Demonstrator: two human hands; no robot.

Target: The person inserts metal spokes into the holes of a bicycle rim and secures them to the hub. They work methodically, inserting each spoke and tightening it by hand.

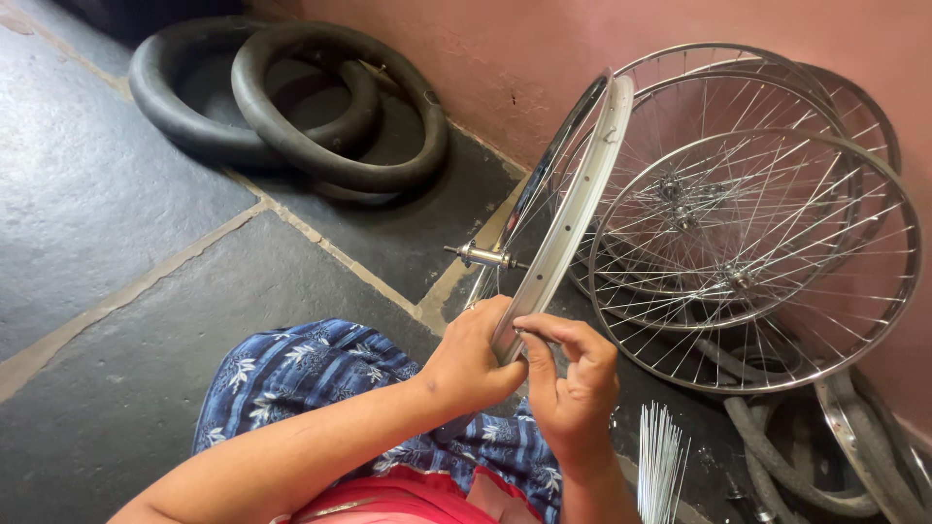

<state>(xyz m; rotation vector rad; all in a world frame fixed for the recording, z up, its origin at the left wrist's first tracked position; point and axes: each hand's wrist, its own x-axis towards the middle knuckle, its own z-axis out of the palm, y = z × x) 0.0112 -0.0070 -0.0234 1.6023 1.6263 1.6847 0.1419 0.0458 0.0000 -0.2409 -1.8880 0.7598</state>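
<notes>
The bicycle wheel rim (568, 209) is gripped upright by the left hand (473, 357) for steadiness, while something small, seemingly a spoke nipple, is pinched at its edge by the right hand (573, 383), finished wheels (752, 233) leaning at 2 o'clock.

Left hand (473, 361) grips the near edge of an upright silver metal bicycle rim (566, 218), fingers curled round it. Right hand (573, 380) is beside it, thumb and forefinger pinched at the rim's inner face; what they pinch is too small to tell. A threaded steel hub axle (478, 255) projects at the rim's centre. Several spoked silver wheels (767, 233) lean against the pink wall (544, 49). Two black rubber tyres (291, 102) lie on the dark stone floor (87, 184). A bundle of loose steel spokes (660, 461) stands just right of the right hand.
</notes>
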